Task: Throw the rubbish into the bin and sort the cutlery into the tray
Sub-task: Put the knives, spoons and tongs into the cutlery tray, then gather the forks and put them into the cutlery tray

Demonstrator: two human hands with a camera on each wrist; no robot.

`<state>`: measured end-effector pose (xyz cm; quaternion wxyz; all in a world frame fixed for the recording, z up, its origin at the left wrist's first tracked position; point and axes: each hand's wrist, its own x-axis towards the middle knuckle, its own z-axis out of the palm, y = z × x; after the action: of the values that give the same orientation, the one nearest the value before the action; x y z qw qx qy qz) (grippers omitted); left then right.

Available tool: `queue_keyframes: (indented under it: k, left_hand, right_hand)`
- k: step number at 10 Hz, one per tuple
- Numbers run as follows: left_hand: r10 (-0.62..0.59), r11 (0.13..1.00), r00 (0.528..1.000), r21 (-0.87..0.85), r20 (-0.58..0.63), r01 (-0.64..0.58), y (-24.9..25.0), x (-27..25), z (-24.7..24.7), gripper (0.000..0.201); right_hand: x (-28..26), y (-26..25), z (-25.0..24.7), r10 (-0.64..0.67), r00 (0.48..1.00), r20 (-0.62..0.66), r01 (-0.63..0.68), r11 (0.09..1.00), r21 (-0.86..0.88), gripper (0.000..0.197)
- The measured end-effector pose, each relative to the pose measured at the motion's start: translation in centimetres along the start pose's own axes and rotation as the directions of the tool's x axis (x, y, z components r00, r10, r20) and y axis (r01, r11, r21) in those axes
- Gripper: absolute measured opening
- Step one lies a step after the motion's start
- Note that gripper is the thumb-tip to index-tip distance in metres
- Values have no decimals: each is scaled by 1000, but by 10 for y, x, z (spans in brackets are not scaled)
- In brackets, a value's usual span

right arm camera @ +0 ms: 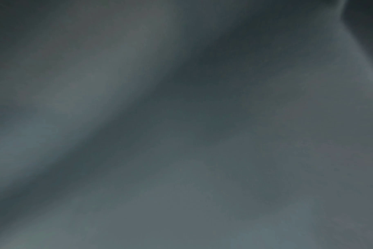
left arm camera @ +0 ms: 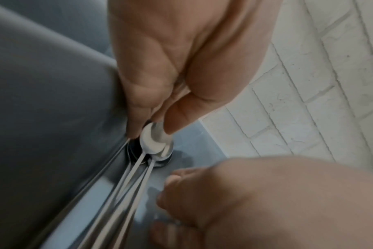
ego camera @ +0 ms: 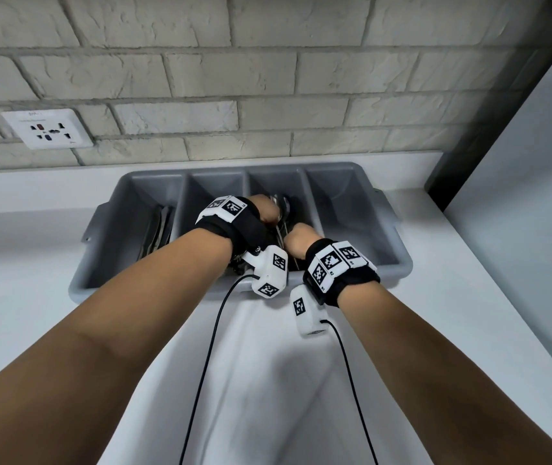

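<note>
My right wrist camera gives me almost nothing sharp. The whole picture is filled with a blurred grey surface point(right arm camera: 202, 193), smooth and matte, with no edge of my hand or fingers showing anywhere in it. A darker band point(right arm camera: 181, 84) runs slantwise across it, from the lower left up towards the upper right, and paler grey lies on either side of that band. At the far upper right corner there is a still darker patch point(right arm camera: 366, 15) with a soft, bent boundary. I cannot tell what the grey surface is, nor whether my wrist touches it; everything is too blurred to make out.
</note>
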<state>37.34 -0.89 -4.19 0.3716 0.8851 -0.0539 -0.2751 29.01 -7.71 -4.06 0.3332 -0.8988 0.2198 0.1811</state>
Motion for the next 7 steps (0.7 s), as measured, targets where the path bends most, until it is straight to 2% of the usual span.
queue_keyframes:
  k: [1, 2, 3, 5, 6, 7]
  left_hand:
    - [10, 999, 1000, 46, 7, -10, 4, -14, -7, 41]
    - [57, 998, 998, 40, -36, -56, 1, -35, -18, 40]
    - [66, 995, 988, -70, -141, -76, -14, -79, -27, 39]
    - [52, 993, 970, -93, -239, -76, -59, -150, -48, 25]
    - [3, 1000, 956, 19, -293, 2, -109, -199, -72, 29]
    - [-84, 992, 944, 60, -318, 108, -147, -227, -87, 34]
  right_hand:
    - [-5, 2, 0, -26, 996, -81, 32, 996, 81, 33]
    - [-15, 7, -6, -116, 972, -202, 142, 983, 119, 35]
    - [-40, 8, -8, -216, 944, -250, 268, 943, 197, 37]
    - [-84, -7, 12, -404, 825, -394, 495, 854, 161, 32]
    - [-127, -15, 38, -521, 761, -387, 618, 763, 189, 27]
    - [-142, -20, 64, -563, 769, -303, 624, 765, 162, 24]
